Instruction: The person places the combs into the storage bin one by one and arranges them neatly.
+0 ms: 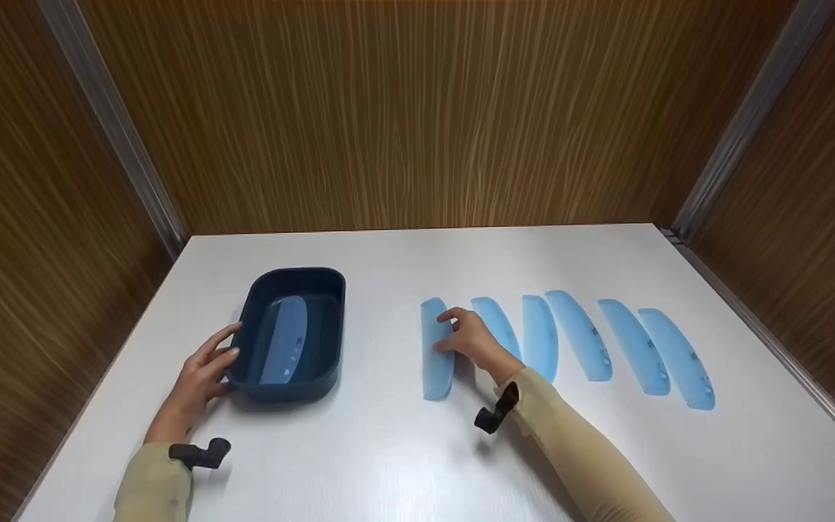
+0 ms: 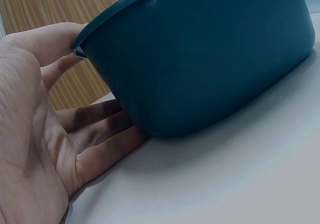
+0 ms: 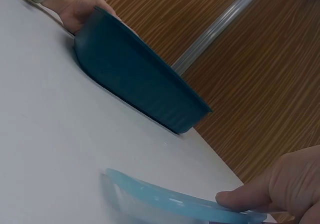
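A dark blue rectangular tub [image 1: 339,326] stands on the left, with one light blue comb [image 1: 288,337] lying inside on its floor. My left hand [image 1: 198,377] rests against the tub's left side, fingers stretched out. In the left wrist view, some of its fingers [image 2: 107,154] touch the wall low down and others reach the rim. Right of the tub, my right hand [image 1: 470,337] pinches another light blue comb [image 1: 435,377] by its right edge. The right wrist view has the thumb on top of this comb [image 3: 165,196]; the fingers beneath are mostly hidden.
Several more light blue combs [image 1: 577,333] lie in a loose row to the right, partly behind my right forearm. Everything sits on a white table [image 1: 381,449]. Wood-grain panels [image 1: 417,116] enclose its back and sides.
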A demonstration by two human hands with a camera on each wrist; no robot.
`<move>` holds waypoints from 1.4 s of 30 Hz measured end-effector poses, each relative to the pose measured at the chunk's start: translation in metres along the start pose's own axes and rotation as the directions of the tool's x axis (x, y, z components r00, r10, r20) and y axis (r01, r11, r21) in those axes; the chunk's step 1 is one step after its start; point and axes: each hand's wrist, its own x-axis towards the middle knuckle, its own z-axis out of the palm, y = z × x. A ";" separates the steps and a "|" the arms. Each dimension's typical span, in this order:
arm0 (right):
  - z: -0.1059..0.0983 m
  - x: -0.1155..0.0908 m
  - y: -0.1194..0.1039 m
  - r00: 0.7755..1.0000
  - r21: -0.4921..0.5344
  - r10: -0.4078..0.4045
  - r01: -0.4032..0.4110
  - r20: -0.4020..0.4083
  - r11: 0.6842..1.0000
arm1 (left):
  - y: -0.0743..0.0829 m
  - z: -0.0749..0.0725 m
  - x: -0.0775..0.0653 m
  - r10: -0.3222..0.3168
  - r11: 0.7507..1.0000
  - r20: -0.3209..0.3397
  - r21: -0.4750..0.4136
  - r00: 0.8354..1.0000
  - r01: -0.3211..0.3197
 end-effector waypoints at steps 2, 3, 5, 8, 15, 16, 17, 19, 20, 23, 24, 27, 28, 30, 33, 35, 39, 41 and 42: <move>0.000 -0.001 -0.001 1.000 0.024 0.004 -0.004 0.002 1.000 | 0.000 0.000 0.001 0.002 1.000 0.000 0.003 1.000 -0.002; 0.000 -0.001 -0.001 1.000 0.032 0.010 -0.010 0.005 0.999 | -0.001 0.000 0.001 0.001 1.000 -0.001 0.000 1.000 -0.001; 0.000 -0.003 -0.003 1.000 0.046 0.021 -0.022 0.007 0.999 | -0.002 0.000 0.002 -0.007 1.000 -0.007 0.005 1.000 0.007; 0.000 -0.004 -0.005 0.999 0.079 0.041 -0.042 0.011 0.996 | -0.003 0.000 0.003 -0.018 1.000 -0.014 0.010 1.000 0.018; 0.004 -0.006 -0.009 0.998 0.179 0.047 -0.051 0.031 0.982 | -0.002 0.001 0.002 -0.023 1.000 -0.013 0.014 1.000 0.023; 0.004 -0.006 -0.010 0.999 0.189 0.044 -0.049 0.031 0.981 | -0.002 0.001 0.001 -0.022 1.000 -0.010 0.011 1.000 0.022; 0.005 -0.006 -0.011 0.999 0.197 0.042 -0.047 0.029 0.979 | -0.001 0.001 0.001 -0.022 1.000 -0.009 0.013 1.000 0.022; 0.005 -0.007 -0.013 0.999 0.213 0.040 -0.045 0.024 0.976 | -0.001 0.001 0.001 -0.019 1.000 -0.004 0.016 1.000 0.019; 0.006 -0.007 -0.014 0.999 0.219 0.038 -0.043 0.023 0.975 | -0.001 0.001 0.001 -0.018 1.000 -0.003 0.017 1.000 0.018; 0.006 -0.008 -0.019 0.999 0.243 0.033 -0.037 0.019 0.969 | -0.001 0.000 0.001 -0.017 1.000 -0.004 0.020 1.000 0.017; 0.006 -0.008 -0.020 0.999 0.251 0.031 -0.035 0.020 0.967 | -0.001 0.000 0.001 -0.016 1.000 -0.005 0.024 1.000 0.016; 0.007 -0.009 -0.025 0.999 0.275 0.031 -0.035 0.018 0.961 | -0.001 0.000 0.002 -0.012 1.000 -0.008 0.024 1.000 0.012; 0.007 -0.009 -0.026 0.999 0.286 0.031 -0.034 0.017 0.958 | -0.001 0.001 0.002 -0.011 1.000 -0.007 0.026 1.000 0.011; 0.008 -0.010 -0.029 0.999 0.308 0.029 -0.032 0.013 0.951 | -0.002 0.001 0.002 -0.010 1.000 -0.009 0.027 1.000 0.010; 0.009 -0.009 -0.034 1.000 0.346 0.018 -0.020 0.010 0.938 | -0.002 0.000 0.002 -0.012 1.000 -0.009 0.018 1.000 0.012; 0.010 -0.009 -0.037 1.000 0.367 0.006 -0.008 0.007 0.930 | -0.003 0.000 0.002 -0.013 1.000 -0.004 0.016 1.000 0.013; 0.011 -0.007 -0.043 1.000 0.391 -0.002 -0.002 0.011 0.920 | -0.003 -0.001 0.002 -0.013 1.000 0.002 0.012 1.000 0.013; 0.013 -0.007 -0.046 1.000 0.387 -0.001 -0.005 0.015 0.922 | -0.003 -0.001 0.002 -0.014 1.000 -0.005 0.017 1.000 0.014; 0.013 -0.007 -0.048 1.000 0.384 -0.003 -0.004 0.017 0.923 | -0.003 -0.001 0.002 -0.013 1.000 -0.006 0.018 1.000 0.013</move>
